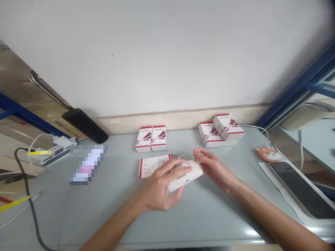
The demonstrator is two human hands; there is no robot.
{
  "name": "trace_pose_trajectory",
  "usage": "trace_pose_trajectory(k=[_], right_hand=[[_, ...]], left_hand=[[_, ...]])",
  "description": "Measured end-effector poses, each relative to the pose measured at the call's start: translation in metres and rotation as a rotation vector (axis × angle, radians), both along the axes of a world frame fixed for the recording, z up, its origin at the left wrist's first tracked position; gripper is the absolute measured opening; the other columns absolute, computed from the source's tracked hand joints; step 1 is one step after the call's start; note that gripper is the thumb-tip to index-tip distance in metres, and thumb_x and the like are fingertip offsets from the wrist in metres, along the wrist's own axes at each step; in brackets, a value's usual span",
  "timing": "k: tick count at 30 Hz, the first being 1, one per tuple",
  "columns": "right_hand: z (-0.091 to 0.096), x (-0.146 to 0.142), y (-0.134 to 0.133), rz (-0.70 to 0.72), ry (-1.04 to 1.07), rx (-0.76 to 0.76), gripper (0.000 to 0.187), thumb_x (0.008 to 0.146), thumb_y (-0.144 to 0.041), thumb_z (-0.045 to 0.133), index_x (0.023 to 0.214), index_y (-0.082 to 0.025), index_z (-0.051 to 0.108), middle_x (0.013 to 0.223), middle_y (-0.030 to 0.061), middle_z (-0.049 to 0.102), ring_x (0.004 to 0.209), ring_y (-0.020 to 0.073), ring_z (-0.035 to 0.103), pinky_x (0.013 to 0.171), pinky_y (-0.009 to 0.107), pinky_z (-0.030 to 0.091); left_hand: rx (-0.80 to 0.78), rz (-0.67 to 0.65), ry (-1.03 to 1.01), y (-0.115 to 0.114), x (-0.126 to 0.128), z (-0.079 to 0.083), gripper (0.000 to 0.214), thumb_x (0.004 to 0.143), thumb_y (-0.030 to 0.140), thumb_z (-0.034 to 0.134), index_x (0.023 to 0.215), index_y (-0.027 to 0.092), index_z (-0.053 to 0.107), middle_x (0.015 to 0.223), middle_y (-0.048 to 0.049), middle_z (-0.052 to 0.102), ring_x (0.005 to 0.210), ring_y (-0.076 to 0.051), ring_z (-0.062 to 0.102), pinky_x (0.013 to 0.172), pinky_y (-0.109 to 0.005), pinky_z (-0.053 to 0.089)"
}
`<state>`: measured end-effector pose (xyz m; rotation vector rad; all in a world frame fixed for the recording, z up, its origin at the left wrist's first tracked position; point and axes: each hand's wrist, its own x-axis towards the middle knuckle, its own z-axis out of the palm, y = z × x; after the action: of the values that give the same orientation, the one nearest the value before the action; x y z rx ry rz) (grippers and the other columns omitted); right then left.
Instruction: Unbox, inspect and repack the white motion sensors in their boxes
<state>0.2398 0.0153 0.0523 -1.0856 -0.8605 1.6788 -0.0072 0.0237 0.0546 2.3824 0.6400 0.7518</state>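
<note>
My left hand is wrapped around a white rounded device, which looks covered in thin clear plastic and is held tilted above the table. At the device's right end is my right hand, its fingers curled and closed together. What those fingertips pinch, if anything, is too small to tell. Behind my left hand a white box with red edges and printed text lies on the table, its right part partly covered by the hand.
Two red-and-white boxes stand side by side near the wall. More such boxes are stacked farther right. A phone, an orange animal-faced case, a blurred-out phone, a black cylinder and a power strip flank the table.
</note>
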Motion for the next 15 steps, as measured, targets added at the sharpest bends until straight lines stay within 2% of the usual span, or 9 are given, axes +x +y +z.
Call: trace_pose_trajectory(k=[3,8,11,13,15], right_hand=[[-0.006,-0.001,0.003,-0.038,-0.073,0.072,0.023,0.085,-0.03,0.072,0.102,-0.024,0.058,0.067,-0.0073,0.047,0.065,0.0138,0.041,0.062,0.026,0.032],[-0.018,-0.003,0.007,-0.089,-0.181,0.145,0.022,0.085,-0.031,0.069,0.103,-0.022,0.06,0.064,-0.008,0.046,0.064,0.0138,0.042,0.063,0.027,0.033],[-0.021,-0.001,0.009,-0.032,-0.223,0.151,0.024,0.09,-0.034,0.068,0.11,-0.021,0.063,0.066,-0.0071,0.048,0.067,0.0144,0.044,0.067,0.028,0.036],[-0.021,0.004,0.01,0.039,-0.23,0.172,0.025,0.094,-0.035,0.066,0.115,-0.021,0.065,0.07,-0.0059,0.052,0.071,0.0146,0.048,0.071,0.029,0.039],[-0.021,0.009,0.013,0.129,-0.225,0.201,0.022,0.097,-0.036,0.066,0.113,-0.021,0.067,0.076,-0.0036,0.058,0.076,0.0149,0.053,0.076,0.029,0.041]], left_hand=[[0.164,0.013,0.032,0.001,0.001,-0.002,0.065,0.092,0.015,0.065,0.153,0.03,0.049,0.159,-0.0132,0.052,0.139,-0.03,0.056,0.118,-0.049,0.047],[0.431,0.043,0.153,0.005,0.002,-0.007,0.058,0.091,0.007,0.061,0.146,0.025,0.058,0.161,-0.0127,0.053,0.131,-0.031,0.056,0.11,-0.049,0.05],[0.576,0.026,0.191,0.008,-0.001,-0.009,0.065,0.085,-0.002,0.055,0.143,0.025,0.061,0.16,-0.0097,0.055,0.133,-0.033,0.053,0.108,-0.049,0.049],[0.629,0.013,0.191,0.011,-0.004,-0.011,0.071,0.08,-0.007,0.051,0.142,0.025,0.062,0.159,-0.0074,0.057,0.138,-0.032,0.05,0.113,-0.05,0.044],[0.651,0.004,0.167,0.015,-0.007,-0.012,0.075,0.078,-0.011,0.047,0.142,0.025,0.062,0.157,-0.0052,0.059,0.141,-0.03,0.048,0.118,-0.051,0.039]])
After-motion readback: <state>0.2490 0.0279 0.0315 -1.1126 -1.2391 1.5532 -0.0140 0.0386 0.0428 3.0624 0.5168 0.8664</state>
